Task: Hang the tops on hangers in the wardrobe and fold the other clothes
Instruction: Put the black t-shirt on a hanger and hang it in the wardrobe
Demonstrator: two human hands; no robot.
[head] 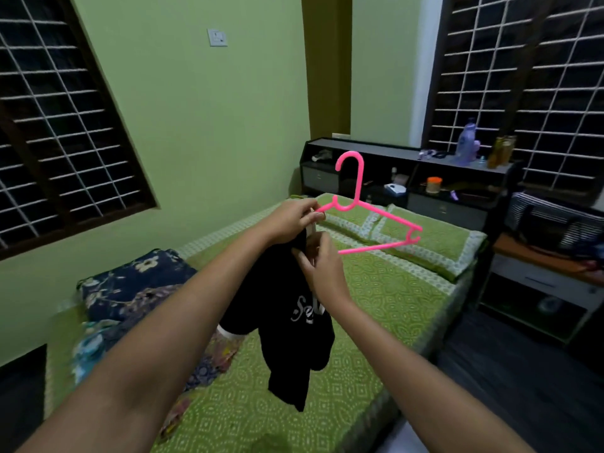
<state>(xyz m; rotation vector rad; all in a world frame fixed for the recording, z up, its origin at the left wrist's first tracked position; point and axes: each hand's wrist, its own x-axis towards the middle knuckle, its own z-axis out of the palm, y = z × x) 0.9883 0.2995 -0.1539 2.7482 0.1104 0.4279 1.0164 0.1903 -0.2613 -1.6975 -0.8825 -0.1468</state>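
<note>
A: Black top (287, 322), soft and light, is drooping over the bed (376, 305); the left hand (291, 220) is pinching its neckline against the hanger (369, 217).

B: And the right hand (322, 266) is gripping the collar. That stiff, light plastic is probably wanting a grip near the hook.

A: Open air is lying all around; the headboard is standing well apart.

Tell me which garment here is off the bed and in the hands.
The black top, gripped by the left hand and right hand at the pink hanger; the floral clothes lie on the bed.
</note>
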